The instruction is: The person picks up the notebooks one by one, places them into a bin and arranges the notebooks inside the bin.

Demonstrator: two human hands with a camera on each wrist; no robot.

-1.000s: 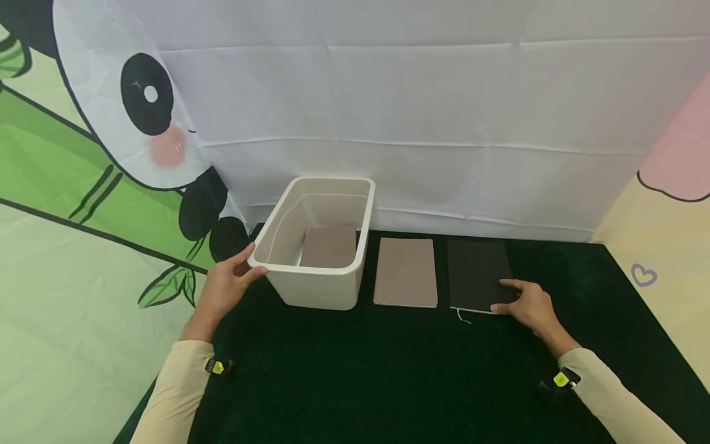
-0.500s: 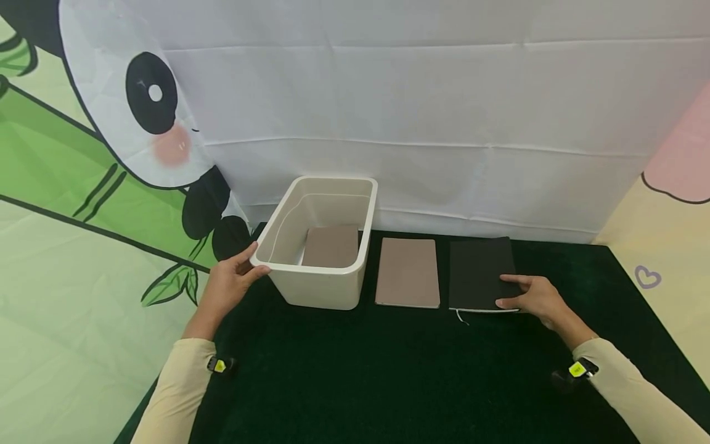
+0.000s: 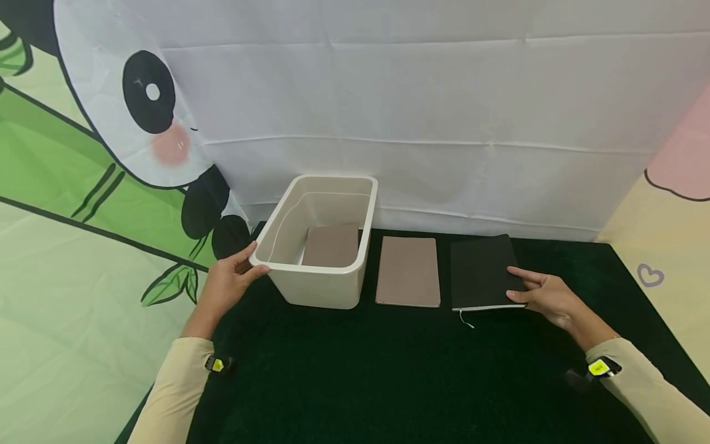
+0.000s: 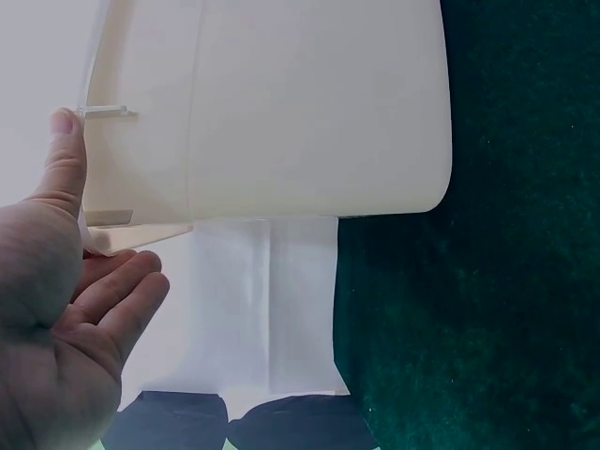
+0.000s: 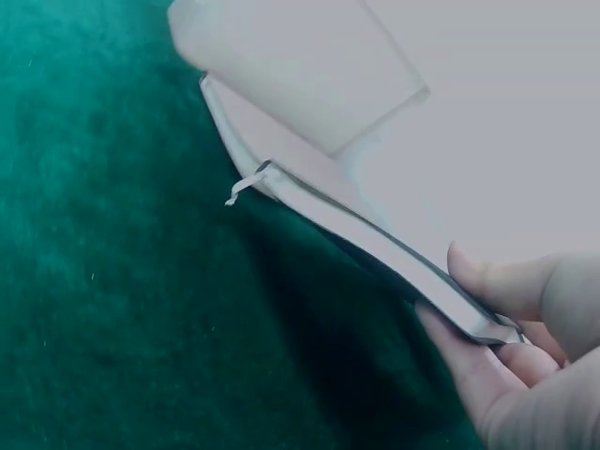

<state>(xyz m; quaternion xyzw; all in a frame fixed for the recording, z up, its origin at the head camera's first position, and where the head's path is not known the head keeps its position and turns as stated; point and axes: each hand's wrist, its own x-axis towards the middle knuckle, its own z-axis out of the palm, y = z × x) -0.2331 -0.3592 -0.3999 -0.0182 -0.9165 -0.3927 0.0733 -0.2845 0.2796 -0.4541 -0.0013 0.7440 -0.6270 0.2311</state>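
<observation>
My left hand (image 3: 224,291) pinches the rim at the near left corner of a cream plastic bin (image 3: 316,288). Inside the bin lies a brownish-pink notebook (image 3: 331,245). At the right, my right hand (image 3: 551,300) grips the right edge of a black notebook (image 3: 479,271), thumb on top and fingers underneath. In the right wrist view, this notebook's white page edges (image 5: 375,242) show, and a shadow falls on the cloth below its raised side. A white ribbon (image 3: 466,319) hangs from its near edge. Between bin and black notebook lies a pink notebook (image 3: 408,271).
A dark green cloth (image 3: 355,376) covers the table. Behind it hangs a white backdrop (image 3: 421,105), printed with a cartoon panda at the left. The table's right edge borders a yellow and pink part of the backdrop.
My right hand has shifted right and slightly up, its fingers now under the black notebook's right edge, which has risen off the cloth. The left hand stays on the bin's rim.
</observation>
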